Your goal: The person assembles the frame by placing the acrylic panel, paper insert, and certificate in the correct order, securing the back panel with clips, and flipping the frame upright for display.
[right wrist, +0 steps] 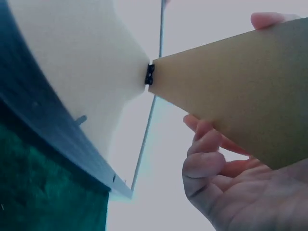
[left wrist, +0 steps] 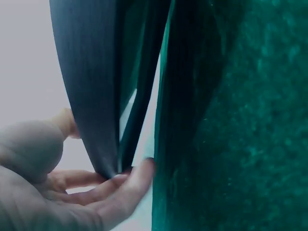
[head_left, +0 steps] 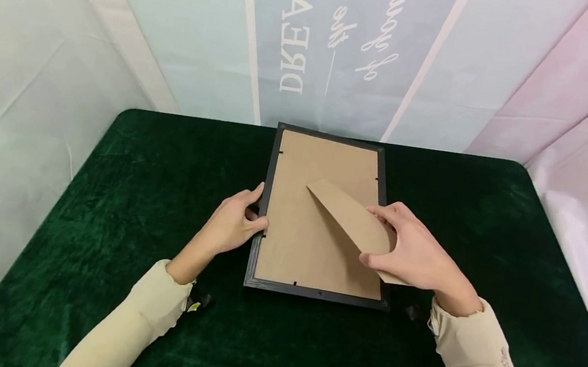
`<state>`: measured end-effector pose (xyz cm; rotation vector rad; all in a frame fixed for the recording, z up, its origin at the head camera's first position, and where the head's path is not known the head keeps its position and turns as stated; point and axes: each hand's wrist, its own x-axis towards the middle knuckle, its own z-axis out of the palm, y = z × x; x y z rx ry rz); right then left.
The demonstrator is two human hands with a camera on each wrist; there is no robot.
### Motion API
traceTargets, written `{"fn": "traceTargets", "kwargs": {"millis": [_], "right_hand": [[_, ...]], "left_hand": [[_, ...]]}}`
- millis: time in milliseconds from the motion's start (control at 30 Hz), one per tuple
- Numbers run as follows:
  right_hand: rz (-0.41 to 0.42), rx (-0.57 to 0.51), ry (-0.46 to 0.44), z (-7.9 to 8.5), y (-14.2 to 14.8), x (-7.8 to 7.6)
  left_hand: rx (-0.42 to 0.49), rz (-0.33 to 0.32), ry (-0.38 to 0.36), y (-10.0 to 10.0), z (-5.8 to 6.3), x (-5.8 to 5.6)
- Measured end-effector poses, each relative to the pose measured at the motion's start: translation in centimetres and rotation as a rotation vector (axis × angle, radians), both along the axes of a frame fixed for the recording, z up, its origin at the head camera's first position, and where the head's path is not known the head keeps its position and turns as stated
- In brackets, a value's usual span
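Observation:
A black picture frame shows its back, a tan backing board. From the board a tan easel leg stands out at an angle, joined by a small black hinge in the right wrist view. My left hand grips the frame's left side, thumb on the back edge and fingers curling underneath. In the left wrist view the frame's edge stands apart from the cloth there. My right hand holds the leg's wide free end between thumb and fingers.
Dark green velvet cloth covers the table. A printed pale curtain hangs behind its far edge, with white cloth at the left. Small dark tabs sit along the frame's inner edges.

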<state>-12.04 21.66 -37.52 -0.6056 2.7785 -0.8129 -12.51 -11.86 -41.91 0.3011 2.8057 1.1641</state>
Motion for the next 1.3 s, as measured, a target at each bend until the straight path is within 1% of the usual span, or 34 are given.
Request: {"fn": "traceTargets", "kwargs": {"millis": [133,233,300,467,533,600,700,800,933,1033,1100,1200,1300], "right_hand": [[0.031,0.067,-0.032,0.3,0.2,0.3],[0.052,0.115,-0.074,0.6,0.3,0.5],[0.055,0.118,-0.095,0.7,0.4,0.6],[0.059,0.061,-0.119,1.1,0.7,0.6],[0.064,0.033,-0.124,1.3,1.0,0.6],[0.066,0.005,-0.122,1.5,1.3,0.6],[0.058,-0.044,-0.113,1.6,1.5,0.4],[0.056,-0.092,-0.101,1.7,1.6,0.3],[0.027,-0.158,-0.119,1.9,1.7,0.3],[-0.025,-0.218,-0.139,2.0,1.9,0.3],[-0.048,-0.253,-0.137,2.1,1.9,0.3],[-0.046,-0.297,-0.111,2.2,1.9,0.3],[-0.041,-0.334,-0.082,2.1,1.9,0.3]], "left_hand": [[0.085,0.026,0.035,-0.1,0.1,-0.2],[0.171,0.052,0.038,-0.2,0.3,-0.3],[0.241,0.071,0.003,-0.2,0.6,-0.4],[0.423,0.141,-0.140,-0.3,1.4,-0.3],[0.467,0.162,-0.168,-0.4,1.6,-0.2],[0.489,0.169,-0.173,-0.4,1.9,-0.1],[0.493,0.165,-0.158,-0.6,2.5,-0.2],[0.486,0.149,-0.132,-0.8,3.5,-0.6],[0.459,0.108,-0.099,-0.8,5.3,-1.9],[0.432,0.073,-0.067,-0.6,6.9,-3.0],[0.410,0.059,-0.050,-0.4,7.9,-3.6],[0.337,0.032,-0.021,-0.4,9.6,-4.2],[0.214,-0.039,0.010,-0.5,11.2,-4.9]]}}
